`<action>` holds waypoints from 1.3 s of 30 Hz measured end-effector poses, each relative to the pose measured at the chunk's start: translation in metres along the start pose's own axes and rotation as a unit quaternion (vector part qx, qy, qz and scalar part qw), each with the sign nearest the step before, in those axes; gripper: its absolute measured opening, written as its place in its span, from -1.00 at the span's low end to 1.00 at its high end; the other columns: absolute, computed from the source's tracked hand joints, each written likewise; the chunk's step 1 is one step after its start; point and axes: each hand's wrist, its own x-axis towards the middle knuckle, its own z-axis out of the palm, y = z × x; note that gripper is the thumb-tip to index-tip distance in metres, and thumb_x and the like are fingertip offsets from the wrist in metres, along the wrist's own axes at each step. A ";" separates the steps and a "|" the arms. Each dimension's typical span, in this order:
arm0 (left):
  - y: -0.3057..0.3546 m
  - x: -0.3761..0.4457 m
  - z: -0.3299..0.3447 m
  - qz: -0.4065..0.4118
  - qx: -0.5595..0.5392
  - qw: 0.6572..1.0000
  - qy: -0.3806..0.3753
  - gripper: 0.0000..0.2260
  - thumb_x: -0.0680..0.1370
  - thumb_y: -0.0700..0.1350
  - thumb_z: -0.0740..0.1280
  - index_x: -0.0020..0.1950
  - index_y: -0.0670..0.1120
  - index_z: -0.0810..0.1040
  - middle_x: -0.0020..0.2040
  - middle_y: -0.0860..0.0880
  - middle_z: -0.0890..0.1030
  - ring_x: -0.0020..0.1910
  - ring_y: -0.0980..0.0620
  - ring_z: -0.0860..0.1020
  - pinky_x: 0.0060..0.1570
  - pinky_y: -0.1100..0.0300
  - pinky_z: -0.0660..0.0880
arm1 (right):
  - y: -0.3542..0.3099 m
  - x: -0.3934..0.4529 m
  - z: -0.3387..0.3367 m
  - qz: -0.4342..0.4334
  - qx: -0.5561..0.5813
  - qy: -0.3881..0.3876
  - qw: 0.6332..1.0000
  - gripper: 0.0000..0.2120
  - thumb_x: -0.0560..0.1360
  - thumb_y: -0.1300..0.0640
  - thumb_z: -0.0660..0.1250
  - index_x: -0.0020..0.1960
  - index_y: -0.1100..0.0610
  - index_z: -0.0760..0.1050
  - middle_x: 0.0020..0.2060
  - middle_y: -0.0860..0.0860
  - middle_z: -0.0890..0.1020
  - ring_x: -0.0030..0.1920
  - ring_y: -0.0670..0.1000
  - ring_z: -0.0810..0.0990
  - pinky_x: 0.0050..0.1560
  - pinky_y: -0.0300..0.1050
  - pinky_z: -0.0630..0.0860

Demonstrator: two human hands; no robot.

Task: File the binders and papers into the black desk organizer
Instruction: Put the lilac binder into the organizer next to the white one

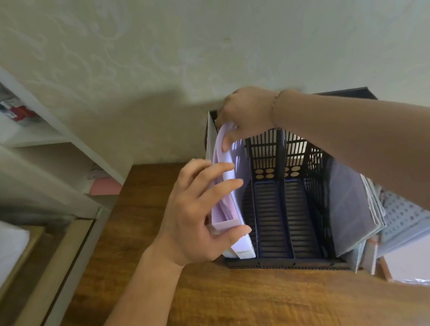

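A black slatted desk organizer (pixel 272 209) stands on the wooden desk against the wall. Its leftmost slot holds a lilac binder (pixel 225 221) and white papers (pixel 243 251). My left hand (pixel 199 214) presses against the binder's side, fingers spread over its top edge and thumb on the papers. Near the organizer's back wall, my right hand (pixel 243 113) pinches the upper edge of the papers. The two middle slots stand bare. Grey translucent folders (pixel 347 210) lean in the rightmost part.
The wooden desk (pixel 217 301) runs toward me. A dotted grey folder (pixel 403 219) and more papers lie at the right. White shelves (pixel 43 138) stand on the left, with a pink item (pixel 104 187) on a lower shelf. A wall is right behind the organizer.
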 end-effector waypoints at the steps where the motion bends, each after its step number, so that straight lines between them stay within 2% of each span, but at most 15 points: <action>1: 0.001 -0.003 0.001 -0.002 -0.016 1.000 -0.002 -0.48 0.37 0.11 0.49 0.22 -0.16 0.55 0.32 -0.13 0.49 0.35 -0.18 0.38 0.32 -0.06 0.37 | 0.000 -0.004 0.001 0.005 0.020 -0.002 1.000 -0.42 0.41 -0.40 0.15 0.05 0.07 0.54 -0.10 0.03 0.63 -0.06 0.10 0.55 0.03 -0.03 0.41; 5: 0.007 -0.029 0.008 -0.064 -0.120 0.991 0.016 -0.40 0.39 -0.01 0.53 0.33 -0.20 0.43 0.44 -0.18 0.38 0.46 -0.15 0.34 0.38 -0.07 0.40 | -0.005 -0.017 0.002 -0.014 0.030 -0.032 0.999 -0.47 0.47 -0.35 0.12 0.11 0.06 0.51 -0.06 0.03 0.61 0.04 0.10 0.53 0.23 0.06 0.34; 9: 0.007 -0.033 0.014 -0.034 -0.112 0.993 0.026 -0.41 0.38 -0.09 0.56 0.30 -0.29 0.46 0.38 -0.26 0.44 0.43 -0.16 0.39 0.37 0.02 0.40 | -0.006 -0.013 -0.009 -0.010 -0.002 -0.138 0.990 -0.40 0.44 -0.39 0.00 0.15 0.01 0.51 0.00 0.02 0.63 0.10 0.09 0.51 0.31 0.12 0.27; 13: 0.007 -0.033 0.014 -0.060 -0.103 0.993 -0.001 -0.42 0.39 -0.08 0.54 0.33 -0.16 0.40 0.41 -0.19 0.43 0.49 -0.11 0.30 0.40 0.03 0.37 | -0.017 -0.014 -0.006 0.019 -0.130 -0.123 0.984 -0.35 0.47 -0.40 -0.10 0.15 0.05 0.47 0.06 -0.04 0.60 0.24 0.04 0.39 0.32 0.13 0.17; 16: 0.010 -0.029 0.006 -0.117 -0.093 0.988 -0.044 -0.47 0.41 0.00 0.50 0.30 -0.02 0.38 0.49 -0.05 0.33 0.55 0.00 0.15 0.40 0.34 0.27 | -0.025 -0.017 0.002 0.067 -0.124 -0.134 0.981 -0.36 0.48 -0.38 -0.09 0.34 0.02 0.28 0.22 -0.04 0.52 0.27 0.04 0.39 0.33 0.15 0.17; 18: 0.010 -0.026 0.001 -0.125 -0.092 0.985 -0.079 -0.46 0.42 -0.02 0.50 0.33 0.03 0.36 0.54 0.04 0.23 0.56 0.13 0.07 0.36 0.40 0.26 | -0.025 -0.016 0.001 0.082 -0.116 -0.149 0.978 -0.35 0.48 -0.38 -0.05 0.40 0.01 0.19 0.30 -0.02 0.46 0.30 0.05 0.38 0.34 0.16 0.18; 20: 0.012 -0.025 -0.006 -0.120 -0.109 0.980 -0.118 -0.33 0.43 -0.07 0.51 0.44 0.12 0.23 0.58 0.14 0.06 0.49 0.39 0.02 0.30 0.47 0.29 | -0.028 -0.017 -0.005 0.092 -0.104 -0.158 0.978 -0.30 0.46 -0.39 0.01 0.44 0.01 0.18 0.35 0.00 0.41 0.34 0.08 0.34 0.36 0.16 0.20; 21: 0.012 -0.025 -0.010 -0.121 -0.118 0.978 -0.123 -0.24 0.43 -0.09 0.51 0.47 0.17 0.15 0.59 0.17 -0.03 0.42 0.51 0.01 0.23 0.55 0.28 | -0.031 -0.017 -0.011 0.089 -0.099 -0.145 0.980 -0.29 0.45 -0.38 0.07 0.45 0.02 0.18 0.37 0.01 0.39 0.36 0.09 0.32 0.37 0.16 0.20; 23: 0.009 -0.032 -0.011 -0.137 -0.126 0.978 -0.089 -0.15 0.41 -0.10 0.53 0.49 0.21 0.06 0.59 0.17 -0.10 0.44 0.48 -0.01 0.27 0.55 0.21 | -0.046 -0.024 -0.027 0.081 -0.046 -0.064 0.994 -0.33 0.43 -0.21 0.26 0.45 0.04 0.23 0.39 0.03 0.37 0.38 0.12 0.29 0.37 0.15 0.23; 26: -0.001 -0.050 -0.006 -0.169 -0.135 0.976 -0.036 -0.31 0.42 0.01 0.52 0.45 0.15 0.22 0.58 0.12 0.07 0.52 0.24 0.09 0.42 0.16 0.27 | -0.091 -0.052 -0.060 0.111 0.121 0.114 0.980 -0.44 0.39 0.07 0.31 0.38 0.03 0.35 0.32 0.04 0.45 0.32 0.13 0.38 0.28 0.14 0.37; 28: -0.006 -0.057 -0.004 -0.136 -0.074 0.988 -0.003 -0.47 0.45 0.10 0.48 0.34 0.04 0.36 0.48 0.06 0.27 0.41 0.10 0.35 0.23 0.00 0.53 | -0.132 -0.076 -0.072 0.126 0.182 0.154 0.963 -0.52 0.45 0.00 0.30 0.35 0.04 0.40 0.29 0.02 0.49 0.30 0.07 0.43 0.27 0.09 0.40; 31: -0.007 -0.050 -0.016 -0.049 0.023 0.997 0.050 -0.59 0.46 0.18 0.44 0.11 -0.09 0.54 0.24 -0.04 0.46 0.02 0.03 0.55 -0.18 0.12 0.61 | -0.182 -0.098 -0.063 0.158 0.171 0.117 0.965 -0.47 0.49 -0.22 0.25 0.37 0.00 0.37 0.29 -0.05 0.48 0.27 -0.01 0.46 0.19 0.06 0.48; 33: -0.005 -0.038 -0.031 -0.014 0.058 0.998 -0.013 -0.59 0.47 0.23 0.39 0.05 -0.11 0.59 0.21 -0.04 0.50 -0.05 0.04 0.57 -0.25 0.15 0.58 | -0.202 -0.104 -0.046 0.181 0.172 0.106 0.963 -0.44 0.46 -0.23 0.28 0.37 0.02 0.36 0.29 -0.06 0.46 0.18 0.01 0.52 0.07 0.04 0.55; 36: -0.005 -0.015 -0.051 0.040 0.144 0.981 -0.127 -0.60 0.45 0.26 0.36 0.01 -0.06 0.60 0.17 0.04 0.50 -0.15 0.05 0.57 -0.36 0.15 0.52 | -0.212 -0.105 -0.026 0.227 0.170 0.099 0.954 -0.34 0.39 -0.09 0.43 0.40 0.10 0.31 0.33 -0.01 0.39 0.17 0.06 0.53 -0.01 0.03 0.60; 39: 0.000 0.008 -0.062 0.067 0.161 0.968 -0.179 -0.70 0.45 0.24 0.36 -0.11 0.02 0.52 -0.18 0.12 0.45 -0.31 0.06 0.49 -0.43 0.28 0.30 | -0.210 -0.102 -0.023 0.254 0.171 0.106 0.946 -0.32 0.35 -0.04 0.48 0.36 0.15 0.32 0.29 0.02 0.38 0.17 0.08 0.50 -0.01 -0.01 0.60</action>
